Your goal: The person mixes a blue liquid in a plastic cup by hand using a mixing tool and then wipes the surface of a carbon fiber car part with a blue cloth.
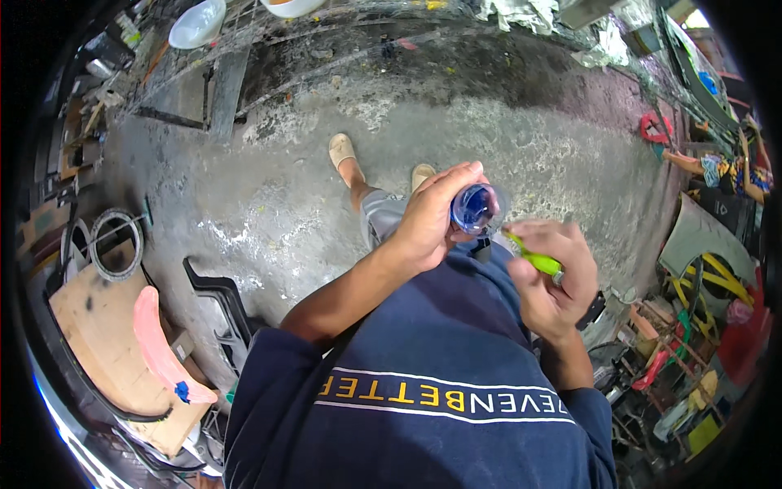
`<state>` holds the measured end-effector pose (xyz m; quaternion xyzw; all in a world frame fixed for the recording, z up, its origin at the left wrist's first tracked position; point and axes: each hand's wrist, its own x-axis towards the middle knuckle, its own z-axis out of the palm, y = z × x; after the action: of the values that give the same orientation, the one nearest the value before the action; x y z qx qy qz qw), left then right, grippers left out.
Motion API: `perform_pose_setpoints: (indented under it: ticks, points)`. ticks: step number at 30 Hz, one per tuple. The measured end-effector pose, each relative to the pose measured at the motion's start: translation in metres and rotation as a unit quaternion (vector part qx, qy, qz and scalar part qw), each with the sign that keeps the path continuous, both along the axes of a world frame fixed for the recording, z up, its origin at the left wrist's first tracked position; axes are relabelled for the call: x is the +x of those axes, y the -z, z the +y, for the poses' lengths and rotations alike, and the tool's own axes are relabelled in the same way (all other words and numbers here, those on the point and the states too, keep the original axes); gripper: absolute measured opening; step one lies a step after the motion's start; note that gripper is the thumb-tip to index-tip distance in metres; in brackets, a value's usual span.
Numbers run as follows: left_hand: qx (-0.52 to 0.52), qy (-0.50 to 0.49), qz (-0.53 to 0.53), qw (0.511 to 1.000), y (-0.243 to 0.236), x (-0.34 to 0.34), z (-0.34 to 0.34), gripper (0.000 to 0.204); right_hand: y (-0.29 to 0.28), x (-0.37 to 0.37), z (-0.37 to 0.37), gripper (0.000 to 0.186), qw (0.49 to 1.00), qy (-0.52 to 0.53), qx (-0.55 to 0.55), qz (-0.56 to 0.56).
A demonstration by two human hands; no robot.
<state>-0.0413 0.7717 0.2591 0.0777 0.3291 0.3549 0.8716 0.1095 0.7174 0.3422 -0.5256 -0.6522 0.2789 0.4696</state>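
My left hand [432,216] is wrapped round a clear plastic cup [479,208] with dark blue inside, held in front of my body and seen from above. Just to its right, my right hand [558,273] has its fingers curled round a bright lime-green tool [538,261], whose thin front end points toward the cup. Part of the tool is covered by my fingers, so I cannot make out its exact kind.
Grey concrete floor [244,179] surrounds my feet. A workbench [318,33] with white bowls [195,24] runs along the top. Cardboard [94,334], a pink curved piece [151,334] and black frames [216,285] lie at left. Cluttered coloured parts [709,310] fill the right.
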Motion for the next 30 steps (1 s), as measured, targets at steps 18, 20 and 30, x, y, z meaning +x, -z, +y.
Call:
perform_pose_setpoints:
  ticks: [18, 20, 30]
  points:
    - [0.039, -0.038, 0.005, 0.998, -0.009, -0.013, -0.021, 0.031, -0.022, 0.0, -0.007, 0.025, 0.99, -0.098, 0.077, -0.066]
    - [0.046, -0.035, 0.005, 0.998, -0.016, -0.012, -0.021, 0.03, -0.024, -0.003, -0.008, 0.026, 0.99, -0.109, 0.056, -0.069]
    - [0.049, -0.047, -0.02, 0.997, -0.022, -0.002, -0.027, 0.023, -0.018, 0.006, -0.022, 0.026, 0.998, -0.018, 0.043, -0.049]
